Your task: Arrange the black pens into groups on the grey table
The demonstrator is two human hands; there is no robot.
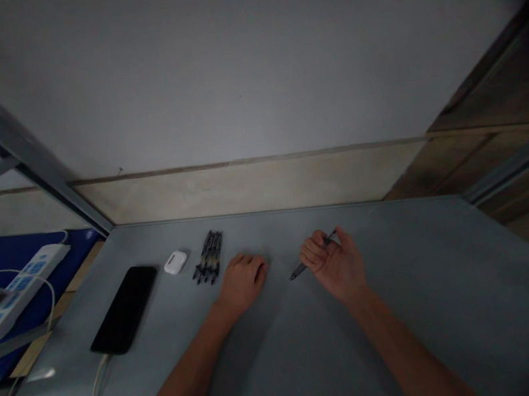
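My right hand (332,262) is turned partly palm up, with its fingers closed around a dark pen (298,271). The pen slants, one end pointing down and left towards the table, the other showing by the thumb. My left hand (243,283) rests on the table with its fingers curled in and nothing visible in them. Just to its left lies a bunch of dark pens (209,257), several side by side and roughly parallel.
A white earbud case (175,262) lies left of the pens. Farther left is a black phone (125,310) with a white cable (96,388) hanging over the front edge. A white power strip (19,293) sits on a blue surface beyond the grey table (442,290). Behind stands a wall (245,79).
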